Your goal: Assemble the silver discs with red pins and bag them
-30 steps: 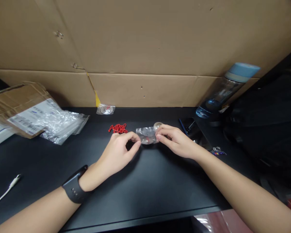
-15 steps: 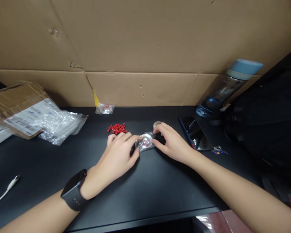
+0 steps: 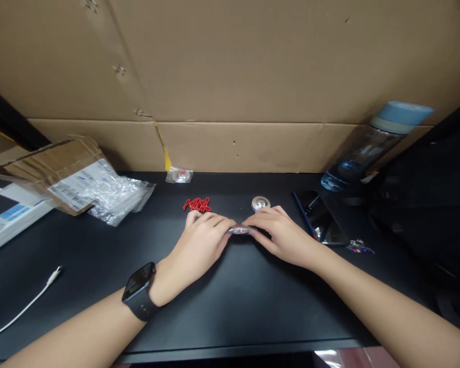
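Observation:
Between my two hands, a small plastic-wrapped metal disc with red in it [image 3: 239, 230] is held nearly edge-on. My left hand [image 3: 204, 239] pinches its left end, and a dark watch is on that wrist. My right hand [image 3: 285, 235] pinches the right end. Just beyond my right fingers lies a bare round metal disc [image 3: 260, 203]. A small heap of red cords [image 3: 197, 205] rests beyond my left hand. Near the cardboard wall is another wrapped disc [image 3: 180, 176].
On the left are a torn cardboard box [image 3: 57, 168], clear plastic bags [image 3: 118, 197] and a white cable [image 3: 28, 304]. To the right lie a phone [image 3: 322, 217] and a keychain [image 3: 359, 247], with a blue-lidded bottle [image 3: 375, 145] behind. Cardboard [image 3: 230, 66] backs the black table [image 3: 233, 306].
The wrapped disc has tilted from face-up to nearly edge-on between my fingers. More of the bare metal disc shows. The whole view has shifted, with things appearing further right.

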Available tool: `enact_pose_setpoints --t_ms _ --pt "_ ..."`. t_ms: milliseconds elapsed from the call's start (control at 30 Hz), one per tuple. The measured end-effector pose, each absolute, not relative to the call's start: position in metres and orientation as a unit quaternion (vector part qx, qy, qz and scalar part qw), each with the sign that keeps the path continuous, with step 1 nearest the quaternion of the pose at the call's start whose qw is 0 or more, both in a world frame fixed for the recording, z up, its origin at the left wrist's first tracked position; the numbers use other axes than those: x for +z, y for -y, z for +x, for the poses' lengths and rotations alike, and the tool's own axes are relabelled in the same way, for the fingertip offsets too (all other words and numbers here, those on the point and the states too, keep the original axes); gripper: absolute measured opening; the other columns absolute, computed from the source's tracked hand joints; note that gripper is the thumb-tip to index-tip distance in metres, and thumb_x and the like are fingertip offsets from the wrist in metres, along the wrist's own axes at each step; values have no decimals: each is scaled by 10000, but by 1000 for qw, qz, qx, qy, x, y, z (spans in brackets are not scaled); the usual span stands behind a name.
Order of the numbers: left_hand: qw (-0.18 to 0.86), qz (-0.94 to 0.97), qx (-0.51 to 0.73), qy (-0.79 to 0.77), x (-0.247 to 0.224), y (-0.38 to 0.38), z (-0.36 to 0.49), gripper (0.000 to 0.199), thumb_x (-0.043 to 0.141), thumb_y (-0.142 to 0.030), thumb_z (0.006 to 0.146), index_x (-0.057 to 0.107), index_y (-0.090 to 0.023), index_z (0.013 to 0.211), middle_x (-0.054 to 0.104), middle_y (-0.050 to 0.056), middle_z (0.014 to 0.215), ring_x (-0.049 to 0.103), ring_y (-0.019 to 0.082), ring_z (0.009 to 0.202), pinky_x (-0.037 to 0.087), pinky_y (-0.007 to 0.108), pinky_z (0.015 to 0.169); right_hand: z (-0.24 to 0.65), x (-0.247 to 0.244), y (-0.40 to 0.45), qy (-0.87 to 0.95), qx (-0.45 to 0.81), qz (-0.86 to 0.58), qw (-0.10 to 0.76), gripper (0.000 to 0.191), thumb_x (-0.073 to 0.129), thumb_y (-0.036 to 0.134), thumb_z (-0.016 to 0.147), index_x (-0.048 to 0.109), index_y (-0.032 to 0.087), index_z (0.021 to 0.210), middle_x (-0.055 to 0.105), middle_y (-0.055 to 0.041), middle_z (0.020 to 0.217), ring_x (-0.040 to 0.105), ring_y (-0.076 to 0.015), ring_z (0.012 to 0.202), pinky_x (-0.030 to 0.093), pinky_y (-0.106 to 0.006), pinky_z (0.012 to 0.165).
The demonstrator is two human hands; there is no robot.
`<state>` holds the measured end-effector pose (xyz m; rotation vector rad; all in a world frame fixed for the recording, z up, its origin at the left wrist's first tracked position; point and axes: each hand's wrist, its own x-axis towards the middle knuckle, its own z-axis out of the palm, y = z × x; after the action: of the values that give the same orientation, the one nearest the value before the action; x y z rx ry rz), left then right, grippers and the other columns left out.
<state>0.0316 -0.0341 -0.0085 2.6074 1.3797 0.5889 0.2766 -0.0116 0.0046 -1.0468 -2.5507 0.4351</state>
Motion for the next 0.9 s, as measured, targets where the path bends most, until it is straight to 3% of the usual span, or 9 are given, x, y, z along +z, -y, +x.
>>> enact_pose_setpoints --t_ms 200,333,433,600,700,800,900 --pt "128 826 255 -487 -9 27 30 139 546 -288 1044 669 -288 1110 778 -34 989 693 173 870 288 393 913 275 2 8 833 259 -399 283 175 562 284 1035 731 238 1045 785 -32 1023 704 -197 937 474 -339 890" --pt "145 813 280 -490 -4 23 28 132 559 -304 1029 661 -263 1101 772 -4 1043 689 198 956 317 395 934 274 1 8 786 337 -403 327 169 587 308 1007 689 239 1123 784 -24 948 722 -193 858 531 -312 803" --pt "105 804 291 -507 10 15 19 163 546 -339 1024 671 -265 1098 761 29 1125 665 239 1083 346 405 934 276 4 9 785 309 -402 357 213 609 255 967 644 237 1176 759 -17 916 701 -186 823 534 -323 804" --pt "55 796 209 -566 30 -31 -7 254 502 -421 1026 658 -261 1146 782 37 1055 699 255 1019 401 400 906 281 10 7 806 223 -397 379 210 586 186 936 615 230 1139 716 3 845 672 -165 760 502 -346 837" --pt "8 791 168 -588 26 -69 -17 271 507 -384 1005 675 -247 1168 781 77 1103 665 316 1139 381 451 955 282 10 6 817 189 -395 376 233 582 160 922 609 231 1142 714 14 857 669 -156 763 476 -356 871" --pt "1 794 136 -593 16 -96 -23 265 531 -377 978 699 -240 1130 793 85 1024 701 320 1037 386 473 953 282 8 7 822 181 -394 368 279 595 143 896 606 237 1158 722 24 866 665 -150 766 463 -352 874" --pt "-31 793 118 -596 11 -104 -24 319 561 -374 946 681 -199 1184 777 141 1023 685 361 1059 347 532 1000 282 8 8 827 180 -391 361 290 607 129 873 613 234 1144 735 18 888 662 -151 769 457 -342 856"
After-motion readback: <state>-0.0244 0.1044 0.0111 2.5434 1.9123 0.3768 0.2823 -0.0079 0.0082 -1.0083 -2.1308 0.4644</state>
